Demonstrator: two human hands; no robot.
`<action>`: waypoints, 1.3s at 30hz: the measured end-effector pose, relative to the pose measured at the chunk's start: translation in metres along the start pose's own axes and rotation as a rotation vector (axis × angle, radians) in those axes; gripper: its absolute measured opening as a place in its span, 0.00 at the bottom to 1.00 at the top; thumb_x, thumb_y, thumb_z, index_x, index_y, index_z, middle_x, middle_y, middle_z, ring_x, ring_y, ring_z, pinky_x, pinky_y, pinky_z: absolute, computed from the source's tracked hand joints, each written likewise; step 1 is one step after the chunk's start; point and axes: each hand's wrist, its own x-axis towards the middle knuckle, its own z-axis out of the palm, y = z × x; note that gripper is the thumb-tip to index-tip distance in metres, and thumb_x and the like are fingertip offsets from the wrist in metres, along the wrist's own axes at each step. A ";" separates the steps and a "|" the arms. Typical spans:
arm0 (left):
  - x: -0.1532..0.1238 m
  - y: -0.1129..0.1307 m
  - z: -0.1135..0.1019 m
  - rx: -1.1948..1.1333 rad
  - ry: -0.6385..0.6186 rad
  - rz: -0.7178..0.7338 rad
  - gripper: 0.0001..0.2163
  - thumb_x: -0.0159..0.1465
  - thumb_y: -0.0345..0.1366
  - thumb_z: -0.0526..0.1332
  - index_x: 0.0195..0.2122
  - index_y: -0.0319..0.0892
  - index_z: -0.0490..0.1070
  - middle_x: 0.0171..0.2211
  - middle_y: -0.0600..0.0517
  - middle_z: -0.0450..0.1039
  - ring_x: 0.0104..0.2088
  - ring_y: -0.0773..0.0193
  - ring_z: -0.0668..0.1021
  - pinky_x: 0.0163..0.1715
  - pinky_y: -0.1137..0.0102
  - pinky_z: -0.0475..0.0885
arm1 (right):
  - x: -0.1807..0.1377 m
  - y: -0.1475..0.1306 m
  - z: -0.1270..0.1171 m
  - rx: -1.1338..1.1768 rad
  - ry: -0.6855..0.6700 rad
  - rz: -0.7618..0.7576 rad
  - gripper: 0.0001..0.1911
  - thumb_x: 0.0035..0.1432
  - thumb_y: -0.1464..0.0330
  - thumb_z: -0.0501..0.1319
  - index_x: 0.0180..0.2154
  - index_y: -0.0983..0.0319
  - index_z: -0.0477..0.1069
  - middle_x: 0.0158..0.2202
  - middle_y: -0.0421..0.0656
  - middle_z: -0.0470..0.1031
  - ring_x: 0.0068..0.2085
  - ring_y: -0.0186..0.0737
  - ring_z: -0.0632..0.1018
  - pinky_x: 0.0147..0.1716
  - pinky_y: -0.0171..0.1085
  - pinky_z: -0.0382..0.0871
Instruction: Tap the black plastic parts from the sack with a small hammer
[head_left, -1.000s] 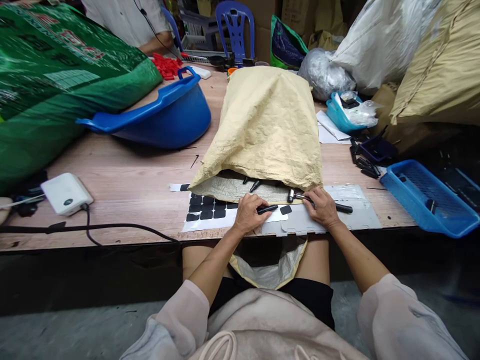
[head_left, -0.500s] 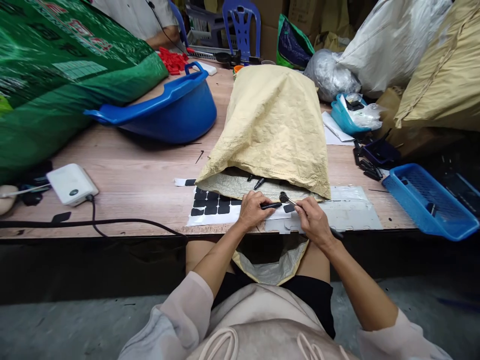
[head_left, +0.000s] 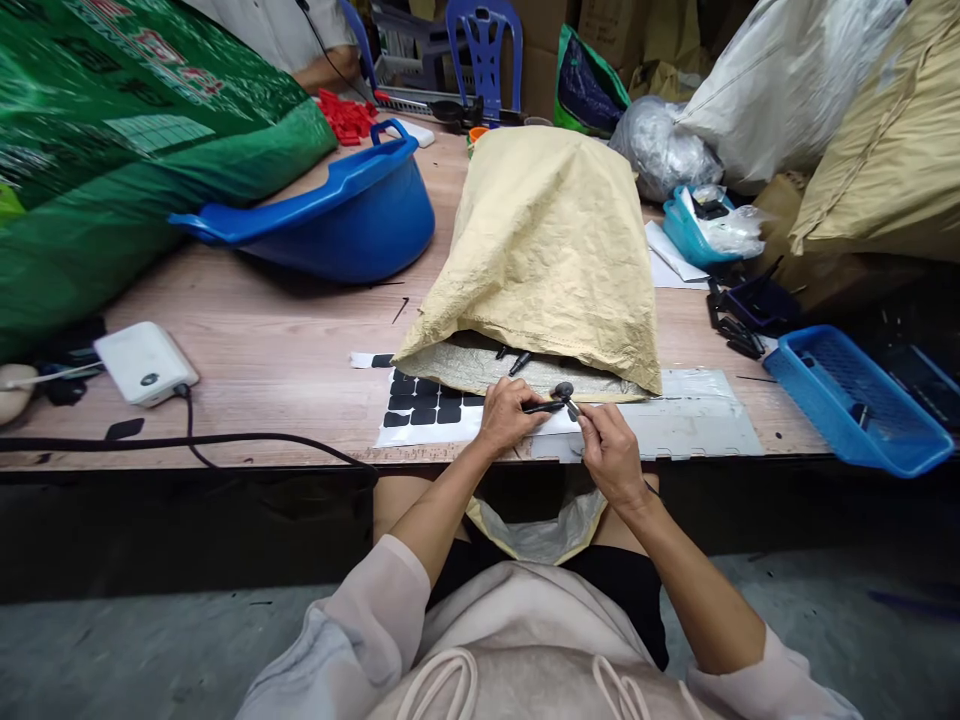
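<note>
My left hand (head_left: 508, 418) pinches a slim black part (head_left: 543, 407) between thumb and fingers, above the table's front edge. Closed around a thin metal-shafted tool (head_left: 574, 409) is my right hand (head_left: 613, 450), just to the right. A small rounded black piece (head_left: 564, 391) is at the tool's far end, close against the black part's tip; whether it belongs to the tool I cannot tell. Behind both hands lies a yellow woven sack (head_left: 555, 240), its mouth towards me. Black pieces (head_left: 520, 363) show in that opening.
A sheet of black stickers (head_left: 424, 405) lies at left under the sack's mouth. Further left are a blue basin (head_left: 352, 230) and a white box (head_left: 146, 365) with a cable. At right stands a blue basket (head_left: 862, 400). Another open sack (head_left: 536, 538) hangs at my lap.
My right hand has moved slightly left and turned, bringing the tool's end against the black part. My left hand stays nearly in place. The tool's dark rear end is now mostly hidden.
</note>
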 end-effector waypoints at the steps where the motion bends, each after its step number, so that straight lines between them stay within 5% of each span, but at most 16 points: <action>1: 0.000 0.000 0.000 0.001 0.003 0.001 0.05 0.57 0.37 0.75 0.35 0.48 0.83 0.35 0.52 0.78 0.46 0.54 0.74 0.52 0.59 0.65 | 0.000 0.000 -0.001 0.004 0.014 0.001 0.14 0.75 0.64 0.53 0.52 0.55 0.76 0.41 0.46 0.77 0.44 0.44 0.79 0.45 0.42 0.75; 9: -0.001 0.000 0.000 0.023 0.008 0.017 0.04 0.58 0.37 0.74 0.34 0.47 0.83 0.35 0.52 0.79 0.45 0.54 0.75 0.52 0.58 0.65 | 0.007 0.012 -0.008 -0.078 -0.005 -0.023 0.14 0.75 0.64 0.53 0.50 0.56 0.77 0.41 0.46 0.77 0.43 0.43 0.79 0.43 0.40 0.74; 13: -0.001 -0.001 0.000 0.032 0.017 0.035 0.04 0.57 0.36 0.74 0.34 0.47 0.82 0.36 0.52 0.80 0.46 0.53 0.75 0.52 0.58 0.66 | 0.029 0.044 -0.025 -0.274 0.029 -0.116 0.14 0.75 0.64 0.54 0.50 0.56 0.78 0.42 0.45 0.78 0.42 0.43 0.79 0.39 0.38 0.73; 19: -0.002 -0.003 0.001 0.033 0.008 0.044 0.04 0.57 0.36 0.73 0.34 0.47 0.82 0.36 0.52 0.80 0.45 0.52 0.74 0.51 0.57 0.66 | 0.057 0.104 -0.050 -0.466 -0.158 -0.393 0.12 0.73 0.65 0.56 0.46 0.57 0.79 0.39 0.46 0.78 0.41 0.45 0.76 0.42 0.41 0.72; 24: 0.000 -0.005 -0.002 -0.003 -0.014 0.051 0.04 0.60 0.39 0.72 0.35 0.47 0.82 0.36 0.51 0.79 0.45 0.52 0.74 0.52 0.57 0.65 | 0.057 0.121 -0.045 -0.450 -0.092 -0.345 0.13 0.73 0.65 0.55 0.46 0.57 0.78 0.39 0.47 0.77 0.43 0.47 0.75 0.45 0.44 0.71; 28: -0.003 -0.003 -0.011 -0.187 0.010 0.052 0.07 0.65 0.43 0.66 0.35 0.47 0.81 0.35 0.51 0.78 0.44 0.54 0.73 0.52 0.57 0.64 | 0.055 0.122 -0.040 -0.441 -0.110 -0.293 0.12 0.71 0.65 0.56 0.45 0.57 0.77 0.40 0.47 0.77 0.44 0.48 0.74 0.47 0.45 0.69; 32: -0.026 0.011 -0.019 -0.666 0.054 -0.060 0.17 0.67 0.52 0.63 0.37 0.43 0.81 0.35 0.50 0.77 0.40 0.58 0.74 0.45 0.63 0.68 | 0.056 0.122 -0.041 -0.432 -0.137 -0.263 0.11 0.70 0.65 0.56 0.45 0.57 0.77 0.41 0.47 0.77 0.44 0.49 0.73 0.48 0.44 0.68; 36: -0.062 0.029 -0.019 -1.039 -0.094 -0.289 0.24 0.65 0.58 0.63 0.42 0.40 0.82 0.34 0.47 0.77 0.35 0.61 0.75 0.37 0.66 0.69 | 0.056 0.121 -0.042 -0.435 -0.142 -0.253 0.12 0.70 0.65 0.56 0.45 0.58 0.77 0.40 0.47 0.76 0.44 0.49 0.73 0.48 0.44 0.67; 39: -0.088 0.029 -0.009 -1.005 -0.346 -0.333 0.24 0.62 0.59 0.66 0.41 0.41 0.82 0.35 0.48 0.79 0.35 0.61 0.76 0.38 0.67 0.70 | 0.056 0.119 -0.042 -0.437 -0.157 -0.236 0.12 0.70 0.65 0.55 0.45 0.57 0.77 0.40 0.48 0.76 0.44 0.50 0.72 0.48 0.45 0.67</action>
